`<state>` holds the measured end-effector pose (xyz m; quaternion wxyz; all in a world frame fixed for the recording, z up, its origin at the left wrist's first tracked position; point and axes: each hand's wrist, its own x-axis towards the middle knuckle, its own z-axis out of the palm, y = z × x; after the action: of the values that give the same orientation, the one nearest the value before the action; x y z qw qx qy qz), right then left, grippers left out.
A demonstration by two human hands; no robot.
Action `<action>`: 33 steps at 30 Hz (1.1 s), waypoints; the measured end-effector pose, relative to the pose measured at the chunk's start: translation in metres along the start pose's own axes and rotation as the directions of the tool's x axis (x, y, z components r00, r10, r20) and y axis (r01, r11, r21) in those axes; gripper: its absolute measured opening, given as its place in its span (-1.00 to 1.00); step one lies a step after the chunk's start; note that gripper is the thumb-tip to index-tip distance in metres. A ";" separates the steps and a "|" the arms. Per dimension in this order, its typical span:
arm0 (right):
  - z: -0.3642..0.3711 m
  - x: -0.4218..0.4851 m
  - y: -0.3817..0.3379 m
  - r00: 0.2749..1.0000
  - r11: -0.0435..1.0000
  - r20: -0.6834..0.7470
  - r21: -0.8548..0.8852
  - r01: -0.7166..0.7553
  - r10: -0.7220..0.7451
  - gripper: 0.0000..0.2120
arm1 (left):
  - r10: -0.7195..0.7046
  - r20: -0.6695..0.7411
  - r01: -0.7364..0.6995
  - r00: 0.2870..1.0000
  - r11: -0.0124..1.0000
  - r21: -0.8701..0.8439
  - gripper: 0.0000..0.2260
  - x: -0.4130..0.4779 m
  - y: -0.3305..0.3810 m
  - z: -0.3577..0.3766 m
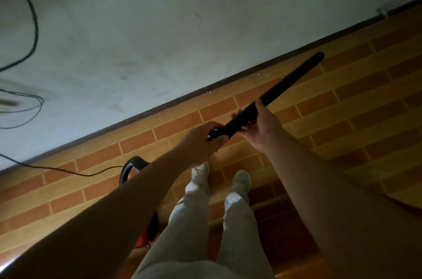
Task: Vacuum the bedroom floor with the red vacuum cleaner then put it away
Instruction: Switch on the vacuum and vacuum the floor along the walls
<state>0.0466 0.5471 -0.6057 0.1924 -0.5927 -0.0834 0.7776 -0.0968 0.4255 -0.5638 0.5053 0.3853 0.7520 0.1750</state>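
A long black vacuum tube (283,86) slants up to the right in front of me, above the brick-patterned floor (342,118). My left hand (201,141) grips its near end, where a narrower black piece joins the tube. My right hand (258,123) holds the tube from below, a little farther along. The red vacuum cleaner (146,230) sits on the floor at my left, mostly hidden behind my left forearm; its black hose loop (131,167) shows above the arm.
A white wall (182,27) meets the floor along a dark skirting line. A thin black power cord (68,170) runs from the vacuum along the floor to the left, and more cables (34,27) hang on the wall. My feet (221,175) stand near the wall.
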 end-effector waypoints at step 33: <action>-0.031 0.384 0.164 0.959 0.864 -0.224 -0.432 -0.260 0.177 -0.74 | -0.418 -0.034 0.406 0.908 0.897 -0.176 -0.69 0.186 -0.287 0.179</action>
<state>-0.0427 0.5471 -1.0147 -0.0354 -0.6933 -0.1788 0.6972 -0.0882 0.3594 -0.9441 0.5341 0.1679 0.8168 0.1390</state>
